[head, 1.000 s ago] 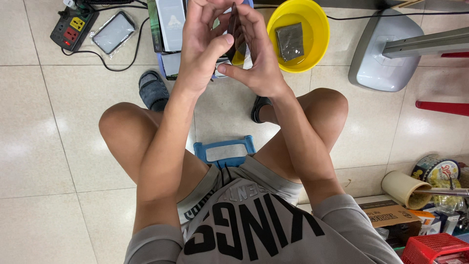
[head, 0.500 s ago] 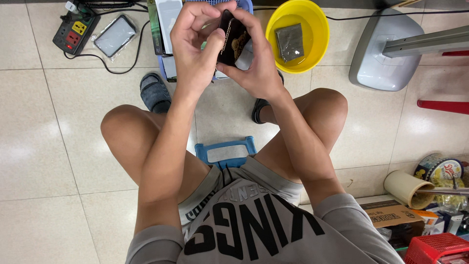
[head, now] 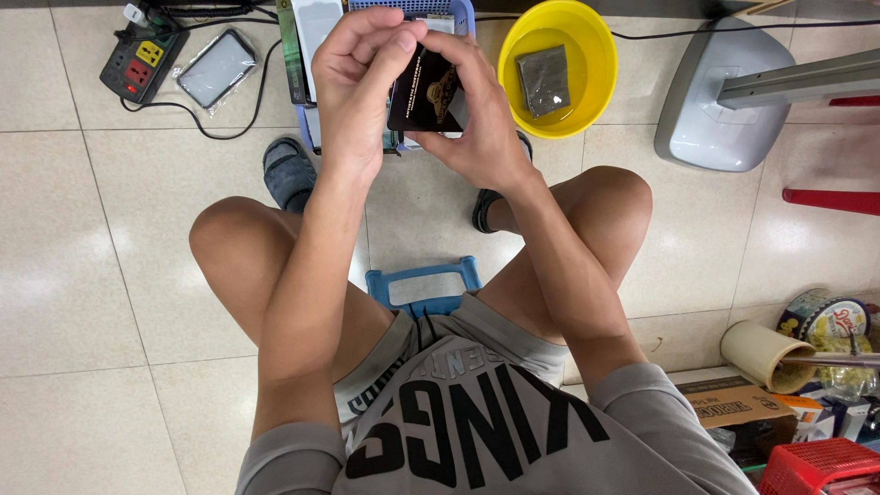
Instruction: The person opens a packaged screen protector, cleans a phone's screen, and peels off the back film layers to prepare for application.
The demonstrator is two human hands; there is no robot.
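The black card (head: pixel 429 92) has turned flatter between left hand (head: pixel 353 96) and right hand (head: pixel 481 128).

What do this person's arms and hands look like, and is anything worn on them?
Both arms are bare from the short grey sleeves down. The left hand and right hand wear no gloves; no rings, watch or wristband can be seen.

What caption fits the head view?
Seated person's left hand and right hand hold a small black packet above a tiled floor.
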